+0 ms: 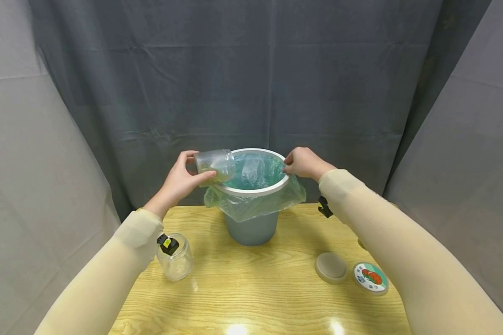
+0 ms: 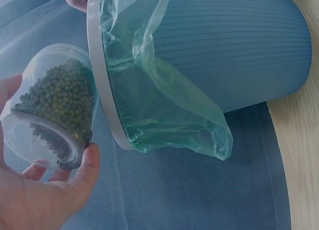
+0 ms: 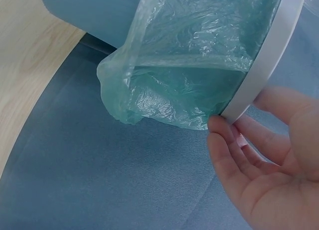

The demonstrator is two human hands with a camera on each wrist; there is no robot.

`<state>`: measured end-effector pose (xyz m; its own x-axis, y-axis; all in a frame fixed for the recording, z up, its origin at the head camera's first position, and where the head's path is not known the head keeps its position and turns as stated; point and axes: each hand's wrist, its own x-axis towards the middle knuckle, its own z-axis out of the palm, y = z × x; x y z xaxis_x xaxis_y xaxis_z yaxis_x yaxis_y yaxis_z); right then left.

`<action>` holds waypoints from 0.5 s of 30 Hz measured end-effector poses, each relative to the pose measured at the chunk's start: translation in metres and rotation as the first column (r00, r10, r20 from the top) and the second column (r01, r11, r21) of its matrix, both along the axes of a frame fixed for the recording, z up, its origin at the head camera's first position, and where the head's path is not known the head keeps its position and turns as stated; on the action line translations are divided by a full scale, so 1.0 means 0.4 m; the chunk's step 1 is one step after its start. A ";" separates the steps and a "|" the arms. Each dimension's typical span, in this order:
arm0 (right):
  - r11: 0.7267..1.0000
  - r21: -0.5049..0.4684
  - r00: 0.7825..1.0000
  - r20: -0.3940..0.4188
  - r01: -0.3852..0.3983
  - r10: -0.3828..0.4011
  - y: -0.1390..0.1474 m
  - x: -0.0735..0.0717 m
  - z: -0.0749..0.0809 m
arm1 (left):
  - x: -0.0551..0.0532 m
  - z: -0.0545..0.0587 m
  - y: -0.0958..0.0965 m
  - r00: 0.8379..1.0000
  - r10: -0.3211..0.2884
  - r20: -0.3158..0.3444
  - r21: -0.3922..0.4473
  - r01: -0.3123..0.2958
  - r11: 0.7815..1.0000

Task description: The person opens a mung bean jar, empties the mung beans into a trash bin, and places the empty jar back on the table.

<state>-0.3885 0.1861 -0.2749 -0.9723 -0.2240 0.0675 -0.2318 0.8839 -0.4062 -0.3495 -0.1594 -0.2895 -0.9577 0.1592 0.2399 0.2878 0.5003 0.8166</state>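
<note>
My left hand grips a clear jar on its side, fingers and thumb around its base end. Small round green beans lie inside the jar, and its mouth end overlaps the bin's left rim in the head view. The grey bin stands upright with a white rim ring and a thin green bag folded out over it. On the bin's far right side, my right hand pinches the rim, fingertips at the bag's edge in the right wrist view.
An open clear jar stands on the wooden table at left, partly behind the left sleeve. Toward the right lie a plain beige lid and a lid with a tomato picture. A dark curtain hangs behind.
</note>
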 end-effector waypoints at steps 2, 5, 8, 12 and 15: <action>1.000 0.002 1.000 -0.003 -0.002 0.002 0.000 0.001 0.001 | 0.000 0.002 0.000 1.000 0.000 0.001 -0.012 0.000 1.000; 1.000 0.002 1.000 -0.003 -0.004 0.004 -0.001 0.004 0.002 | 0.000 0.005 0.001 1.000 -0.002 0.005 -0.021 0.002 1.000; 1.000 0.001 1.000 -0.002 0.003 -0.003 -0.001 0.004 0.003 | 0.000 0.007 0.003 1.000 -0.004 0.006 -0.026 0.004 1.000; 1.000 -0.001 1.000 0.003 0.006 -0.006 -0.001 0.005 0.002 | 0.000 0.007 0.003 1.000 -0.004 0.009 -0.024 0.004 1.000; 1.000 -0.001 1.000 0.006 0.006 -0.006 0.000 0.006 0.002 | 0.001 0.007 0.003 1.000 -0.004 0.011 -0.022 0.004 1.000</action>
